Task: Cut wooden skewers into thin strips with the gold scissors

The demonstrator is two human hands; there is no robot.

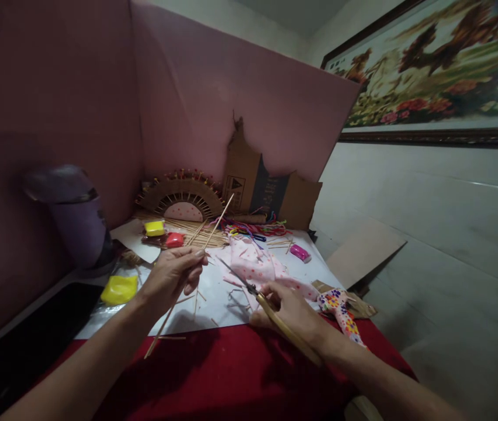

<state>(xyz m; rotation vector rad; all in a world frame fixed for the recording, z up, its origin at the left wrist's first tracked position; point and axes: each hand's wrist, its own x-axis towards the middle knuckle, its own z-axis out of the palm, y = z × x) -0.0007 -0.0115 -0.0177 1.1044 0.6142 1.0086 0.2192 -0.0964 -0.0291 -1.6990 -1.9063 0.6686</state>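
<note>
My left hand (179,270) is closed around a thin wooden stick (220,219), which slants up to the right. Its lower end, or a second stick, comes out below the hand toward the red cloth. In my right hand (288,313) is a pair of scissors (270,311), held by the handles with the blades pointing up and left. The blade tips are near the left hand, apart from the stick; whether the blades are parted is hard to see. Pink dotted fabric (253,260) lies just behind the scissors. Short cut stick pieces (172,337) lie scattered below the left hand.
A cardboard fan shape (182,196) with sticks and torn cardboard (249,175) stand at the back. Yellow clay (118,290), red clay (174,239) and a magenta packet (300,253) lie around. A purple container (76,216) stands left; floral fabric (341,310) lies right on the table.
</note>
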